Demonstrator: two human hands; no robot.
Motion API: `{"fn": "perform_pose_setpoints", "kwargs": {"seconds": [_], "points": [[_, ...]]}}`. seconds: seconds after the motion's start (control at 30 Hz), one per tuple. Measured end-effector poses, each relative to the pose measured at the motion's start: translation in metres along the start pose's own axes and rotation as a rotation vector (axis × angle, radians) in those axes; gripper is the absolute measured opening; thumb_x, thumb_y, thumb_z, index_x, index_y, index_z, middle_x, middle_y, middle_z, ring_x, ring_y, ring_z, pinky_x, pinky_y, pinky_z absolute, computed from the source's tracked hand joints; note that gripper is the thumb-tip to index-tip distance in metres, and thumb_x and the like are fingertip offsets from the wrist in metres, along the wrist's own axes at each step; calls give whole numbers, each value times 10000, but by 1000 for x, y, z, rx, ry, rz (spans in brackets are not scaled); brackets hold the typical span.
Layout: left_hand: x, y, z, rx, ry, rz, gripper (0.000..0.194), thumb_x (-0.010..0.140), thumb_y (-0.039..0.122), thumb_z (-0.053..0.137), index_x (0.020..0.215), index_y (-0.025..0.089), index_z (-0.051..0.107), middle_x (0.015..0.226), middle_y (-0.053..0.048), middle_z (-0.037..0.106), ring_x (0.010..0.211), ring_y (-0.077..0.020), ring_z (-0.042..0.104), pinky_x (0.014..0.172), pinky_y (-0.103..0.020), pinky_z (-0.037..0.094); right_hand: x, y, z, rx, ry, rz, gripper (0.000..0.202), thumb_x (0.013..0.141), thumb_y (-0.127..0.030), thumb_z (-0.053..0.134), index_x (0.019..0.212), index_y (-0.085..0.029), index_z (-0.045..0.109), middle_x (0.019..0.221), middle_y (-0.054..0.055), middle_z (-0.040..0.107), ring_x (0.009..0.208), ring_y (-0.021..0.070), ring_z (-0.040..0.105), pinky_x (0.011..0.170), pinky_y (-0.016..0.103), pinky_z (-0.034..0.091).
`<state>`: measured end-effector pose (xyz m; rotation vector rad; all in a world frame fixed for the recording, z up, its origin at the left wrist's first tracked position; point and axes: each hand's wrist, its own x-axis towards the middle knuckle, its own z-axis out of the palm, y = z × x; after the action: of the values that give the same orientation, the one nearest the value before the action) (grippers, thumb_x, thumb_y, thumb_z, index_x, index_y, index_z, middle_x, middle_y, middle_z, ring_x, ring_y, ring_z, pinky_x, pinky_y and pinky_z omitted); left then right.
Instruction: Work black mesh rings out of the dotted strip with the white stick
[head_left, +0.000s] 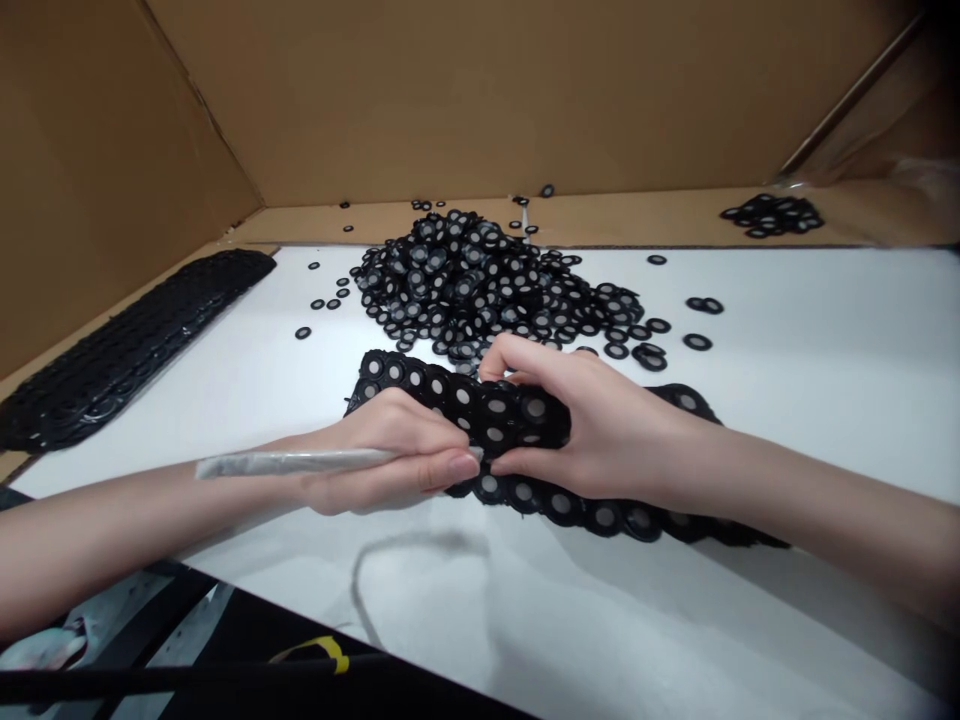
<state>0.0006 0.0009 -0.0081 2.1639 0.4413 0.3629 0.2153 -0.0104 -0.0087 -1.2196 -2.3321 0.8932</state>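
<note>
A black moulded sheet (pixel 561 505) with rows of round pale-centred cells lies on the white tabletop, part of it bent up. My right hand (pixel 600 420) is closed around the raised part, thumb in front and fingers behind. In my left hand (pixel 397 450) is a slim white stick (pixel 292 462) that looks wrapped in film or tape. The fingers pinch it, its tip is at the sheet's near face, and its rear end points left over the wrist. Just behind my hands rises a heap of small black rings (pixel 480 280) with pale centres.
At the left lies a stack of similar black sheets (pixel 135 340). A smaller ring pile (pixel 776 213) is at the back right, with loose rings (pixel 697 342) scattered around. Cardboard walls (pixel 480 90) enclose the back and sides. Below the table's front edge shows a yellow strip (pixel 330 650).
</note>
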Motion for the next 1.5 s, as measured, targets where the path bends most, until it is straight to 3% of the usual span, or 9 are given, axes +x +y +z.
{"fn": "perform_pose_setpoints", "kwargs": {"seconds": [0.3, 0.53, 0.73, 0.87, 1.1, 1.27, 1.5], "points": [[1, -6, 3, 115, -50, 91, 394, 957, 251, 367, 571, 173, 391, 529, 19, 405, 478, -97, 373, 509, -253, 313, -1, -4, 1, -36, -26, 12, 349, 681, -203, 640, 926, -258, 398, 792, -31, 587, 685, 168, 558, 575, 256, 380], [-3, -10, 6, 127, 51, 158, 367, 963, 236, 352, 614, 169, 443, 552, 6, 466, 500, -102, 425, 500, -237, 338, -4, -14, 0, -193, -87, 50, 425, 685, -354, 700, 987, -250, 419, 690, -18, 568, 613, 193, 541, 485, 255, 332], [-7, 3, 2, 50, 133, 86, 378, 959, 247, 388, 606, 156, 487, 569, -5, 510, 511, -92, 458, 511, -213, 382, -5, -15, -1, -106, -126, 36, 392, 701, -251, 668, 1005, -267, 421, 710, -30, 598, 607, 176, 565, 492, 252, 355], [-8, 8, 2, -80, 59, 22, 430, 962, 301, 389, 570, 157, 495, 530, -12, 524, 488, -96, 469, 498, -223, 398, -6, -8, 2, -10, -90, 29, 466, 684, -297, 692, 1061, -277, 418, 806, -17, 617, 672, 184, 592, 542, 268, 405], [-7, 6, 5, -111, 10, -2, 408, 956, 294, 390, 592, 155, 508, 539, -14, 529, 489, -99, 471, 490, -228, 389, -7, -6, 4, 68, -102, -5, 447, 682, -265, 686, 1038, -265, 417, 777, -32, 599, 638, 156, 563, 520, 250, 391], [-5, 8, 5, -28, -47, 15, 372, 950, 221, 381, 583, 164, 405, 530, 12, 409, 480, -91, 377, 482, -249, 318, -6, -6, 4, 76, -106, -23, 376, 690, -234, 662, 974, -256, 417, 762, -35, 589, 639, 149, 547, 505, 236, 369], [2, 10, 0, -90, -166, -32, 386, 939, 225, 390, 570, 178, 287, 504, 35, 301, 463, -90, 297, 479, -266, 260, -6, -7, 4, 80, -116, -61, 331, 682, -221, 657, 916, -244, 424, 778, -24, 589, 662, 155, 545, 517, 237, 366]]}}
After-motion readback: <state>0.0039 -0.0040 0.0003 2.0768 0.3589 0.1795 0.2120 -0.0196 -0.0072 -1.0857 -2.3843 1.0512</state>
